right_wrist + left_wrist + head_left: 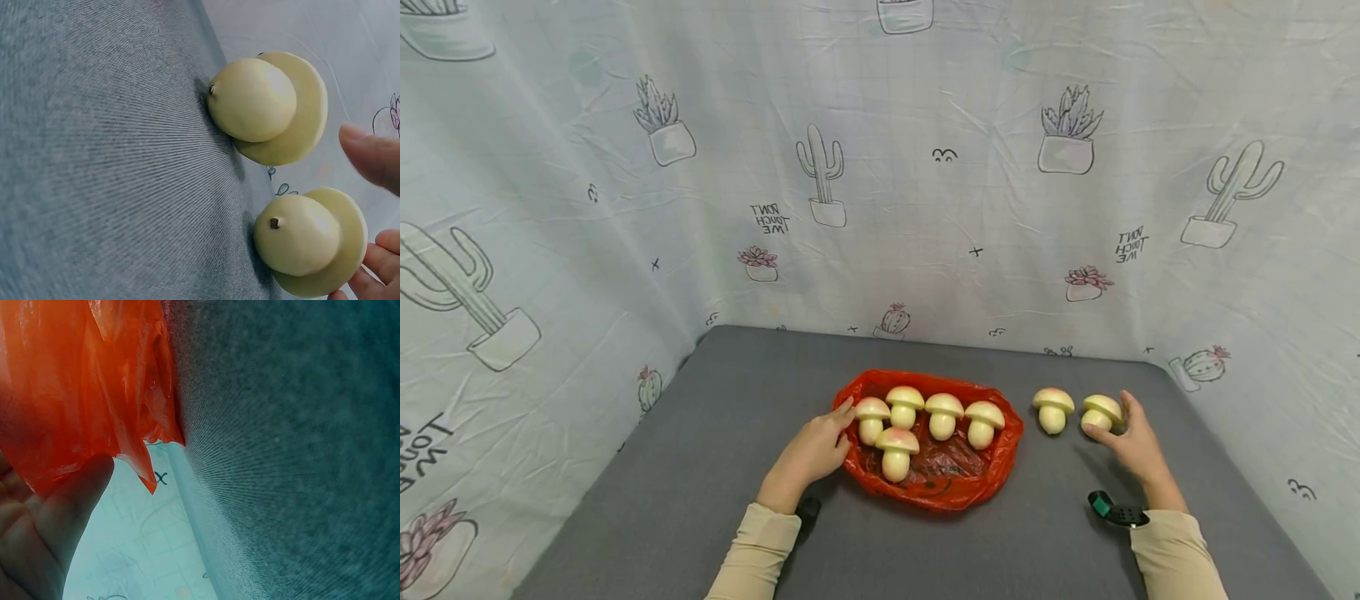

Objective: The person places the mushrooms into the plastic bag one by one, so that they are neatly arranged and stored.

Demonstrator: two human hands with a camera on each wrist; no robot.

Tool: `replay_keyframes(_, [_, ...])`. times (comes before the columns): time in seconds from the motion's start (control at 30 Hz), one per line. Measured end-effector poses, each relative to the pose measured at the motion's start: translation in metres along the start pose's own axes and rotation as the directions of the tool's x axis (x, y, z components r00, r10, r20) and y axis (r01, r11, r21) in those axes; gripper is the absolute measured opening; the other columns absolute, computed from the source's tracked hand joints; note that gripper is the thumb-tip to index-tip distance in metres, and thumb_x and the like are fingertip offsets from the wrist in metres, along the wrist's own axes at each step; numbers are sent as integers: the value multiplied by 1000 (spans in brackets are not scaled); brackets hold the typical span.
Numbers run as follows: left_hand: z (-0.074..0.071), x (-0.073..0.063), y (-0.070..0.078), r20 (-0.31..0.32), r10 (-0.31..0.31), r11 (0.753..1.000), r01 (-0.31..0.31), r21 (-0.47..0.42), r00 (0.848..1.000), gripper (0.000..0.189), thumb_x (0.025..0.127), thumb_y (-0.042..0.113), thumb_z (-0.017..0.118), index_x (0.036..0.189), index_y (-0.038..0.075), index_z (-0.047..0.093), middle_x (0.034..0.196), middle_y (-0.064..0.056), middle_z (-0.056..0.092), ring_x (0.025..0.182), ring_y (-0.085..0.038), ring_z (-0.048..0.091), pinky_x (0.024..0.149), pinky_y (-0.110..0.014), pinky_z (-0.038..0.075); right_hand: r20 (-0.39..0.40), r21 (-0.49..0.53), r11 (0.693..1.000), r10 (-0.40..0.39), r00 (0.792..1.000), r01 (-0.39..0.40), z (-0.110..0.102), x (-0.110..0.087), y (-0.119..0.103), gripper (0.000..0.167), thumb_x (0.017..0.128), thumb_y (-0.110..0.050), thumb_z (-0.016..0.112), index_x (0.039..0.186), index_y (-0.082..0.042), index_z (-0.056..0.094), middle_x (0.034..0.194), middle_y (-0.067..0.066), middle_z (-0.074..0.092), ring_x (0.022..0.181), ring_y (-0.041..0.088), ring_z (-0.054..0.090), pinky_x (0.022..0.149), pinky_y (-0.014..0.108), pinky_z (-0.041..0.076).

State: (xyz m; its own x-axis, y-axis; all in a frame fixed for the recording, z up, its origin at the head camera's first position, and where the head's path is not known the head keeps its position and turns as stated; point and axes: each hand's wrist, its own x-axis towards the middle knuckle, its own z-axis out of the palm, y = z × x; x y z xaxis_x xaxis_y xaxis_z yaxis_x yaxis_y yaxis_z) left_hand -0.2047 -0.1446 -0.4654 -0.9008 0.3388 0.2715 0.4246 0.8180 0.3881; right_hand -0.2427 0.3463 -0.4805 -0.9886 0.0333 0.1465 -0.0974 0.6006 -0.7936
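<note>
A red plastic bag (940,500) lies spread wide, with several toy mushrooms (896,454) in its left and far parts. My left hand (812,450) holds the bag's left rim, the thumb on the outside in the left wrist view. To the right of the bag two more pale yellow mushrooms sit on the table. The nearer one to the bag is the left mushroom (1053,410); nothing touches it. Around the right mushroom (300,237) my right hand (1138,446) is spread, fingers at its cap and thumb apart from it in the right wrist view.
The grey table (715,467) runs back to a white curtain (895,183) printed with cacti, which also hangs at both sides. Each wrist wears a dark band (1117,510).
</note>
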Motion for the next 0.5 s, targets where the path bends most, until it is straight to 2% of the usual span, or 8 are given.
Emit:
replay_keyframes(0.3, [-1, -1, 0, 7, -10, 1000, 10, -8, 1000, 50, 83, 3, 57, 133, -1, 54, 142, -15, 47, 76, -20, 53, 70, -32, 41, 1, -61, 998, 32, 999, -32, 2, 5, 4, 101, 86, -23, 67, 148, 10, -5, 148, 41, 7, 132, 57, 17, 101, 65, 20])
replay_keyframes(0.5, [-1, 0, 1, 11, -13, 1000, 13, -8, 1000, 50, 83, 4, 57, 134, -1, 53, 143, -15, 46, 58, -13, 38, 64, -29, 38, -2, -109, 993, 55, 998, -55, 3, 9, 9, 99, 86, -21, 67, 147, 13, -4, 145, 43, 12, 127, 57, 22, 98, 63, 23])
